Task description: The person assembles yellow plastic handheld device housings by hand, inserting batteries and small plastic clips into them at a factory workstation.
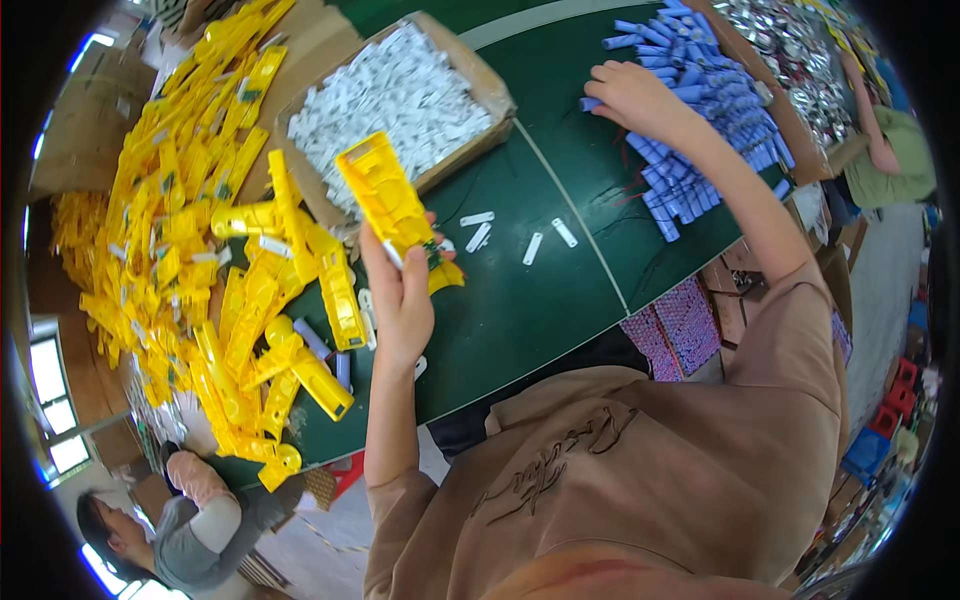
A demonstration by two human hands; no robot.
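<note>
My left hand [400, 300] is closed around a yellow plastic housing [385, 185], held tilted up above the table with its hollow inside showing. A small white piece and a bit of green circuit board show at its lower end, by my fingers. At the far right, my right hand [640, 100] reaches to the edge of a heap of blue cylindrical battery cells [700, 130] with thin red and black wires. One blue battery cell [589, 104] pokes out at its fingertips, which look pinched on it.
A cardboard box [497, 92] full of small white strips stands at the back middle. Yellow housings [180, 200] are heaped on the left. Several loose white strips [533, 248] lie on the green table [520, 310]. Other people sit at lower left and far right.
</note>
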